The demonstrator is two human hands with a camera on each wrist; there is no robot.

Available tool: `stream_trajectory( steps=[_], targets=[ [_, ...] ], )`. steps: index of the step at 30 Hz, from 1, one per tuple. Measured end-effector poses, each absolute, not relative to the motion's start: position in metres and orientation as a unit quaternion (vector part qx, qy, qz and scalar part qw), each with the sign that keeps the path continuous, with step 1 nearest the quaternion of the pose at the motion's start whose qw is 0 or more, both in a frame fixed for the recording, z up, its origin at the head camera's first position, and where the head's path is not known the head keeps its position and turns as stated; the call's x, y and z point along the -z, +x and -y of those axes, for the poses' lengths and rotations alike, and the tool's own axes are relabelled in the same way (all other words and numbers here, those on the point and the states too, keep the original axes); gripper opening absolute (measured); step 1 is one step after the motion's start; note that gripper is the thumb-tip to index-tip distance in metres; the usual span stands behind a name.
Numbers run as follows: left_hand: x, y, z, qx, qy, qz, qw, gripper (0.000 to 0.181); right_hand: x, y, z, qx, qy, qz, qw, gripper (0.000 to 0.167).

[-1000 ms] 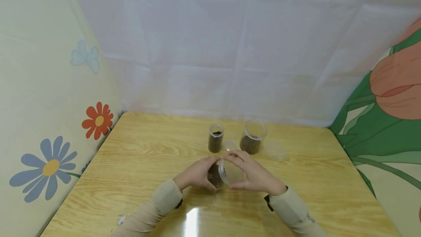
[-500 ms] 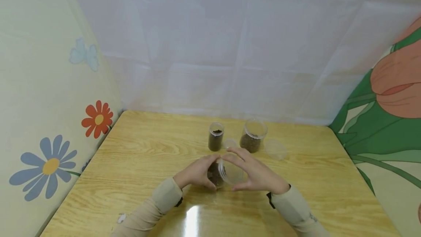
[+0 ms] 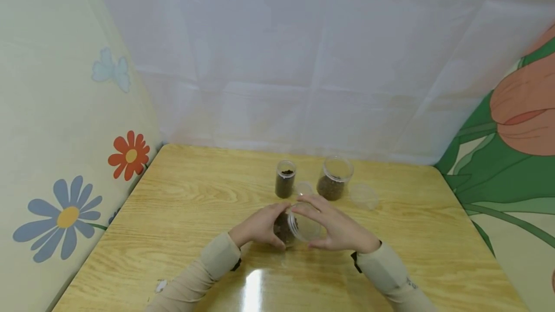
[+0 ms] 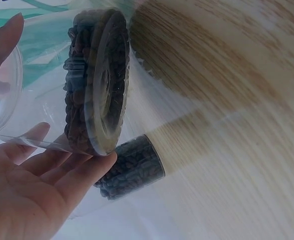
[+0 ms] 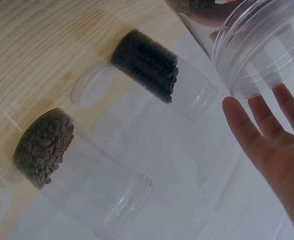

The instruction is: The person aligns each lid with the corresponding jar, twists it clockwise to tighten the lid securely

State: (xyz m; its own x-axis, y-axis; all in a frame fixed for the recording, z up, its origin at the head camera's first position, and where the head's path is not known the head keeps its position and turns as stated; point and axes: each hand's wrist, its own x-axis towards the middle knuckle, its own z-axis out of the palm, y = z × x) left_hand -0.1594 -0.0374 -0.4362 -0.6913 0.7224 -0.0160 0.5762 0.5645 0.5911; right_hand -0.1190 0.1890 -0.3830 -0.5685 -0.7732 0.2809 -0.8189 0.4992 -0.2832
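Scarcely changed: gripping tilted jar [image 3: 282, 230] in left hand [image 3: 261, 227], with right hand [image 3: 336, 227] spread round its mouth, hold unclear, so little gained

jar [image 3: 284, 229] between both hands [image 3: 262, 227]

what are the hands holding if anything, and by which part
A clear jar of dark beans, held by its side in the left hand. The right hand spans its mouth end; whether it grips cannot be told.

A pale, creased sheet [image 3: 260, 61] backs a glossy wood-grain table [image 3: 195, 191] between flower-printed side panels [image 3: 43, 134].
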Motion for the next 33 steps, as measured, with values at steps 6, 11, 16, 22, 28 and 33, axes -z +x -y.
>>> stream_trajectory(
  steps=[6,11,16,22,28,33],
  targets=[
    [0.4371,-0.1599,0.0367,-0.285,0.37,-0.875,0.129,0.1,0.3841,-0.1191,-0.1891,-0.195,0.457,0.865,0.061,0.081],
    [0.4373,-0.1605,0.0362,-0.285,0.374,-0.874,0.125,0.099,0.3839,-0.1175,-0.1888,-0.202,0.439,0.874,0.056,0.081],
    [0.4339,-0.1594,0.0361,-0.284,0.374,-0.873,0.128,0.098,0.3833,-0.1136,-0.1869,-0.212,0.404,0.888,0.051,0.08],
    [0.4311,-0.1583,0.0366,-0.285,0.367,-0.875,0.137,0.099,0.3822,-0.1108,-0.1841,-0.215,0.38,0.898,0.044,0.079],
    [0.4336,-0.1593,0.0374,-0.285,0.368,-0.874,0.138,0.099,0.3815,-0.1107,-0.1832,-0.212,0.379,0.9,0.038,0.078],
    [0.4352,-0.1598,0.0381,-0.289,0.367,-0.873,0.14,0.1,0.3805,-0.1104,-0.1831,-0.209,0.377,0.902,0.029,0.079]
  ],
)
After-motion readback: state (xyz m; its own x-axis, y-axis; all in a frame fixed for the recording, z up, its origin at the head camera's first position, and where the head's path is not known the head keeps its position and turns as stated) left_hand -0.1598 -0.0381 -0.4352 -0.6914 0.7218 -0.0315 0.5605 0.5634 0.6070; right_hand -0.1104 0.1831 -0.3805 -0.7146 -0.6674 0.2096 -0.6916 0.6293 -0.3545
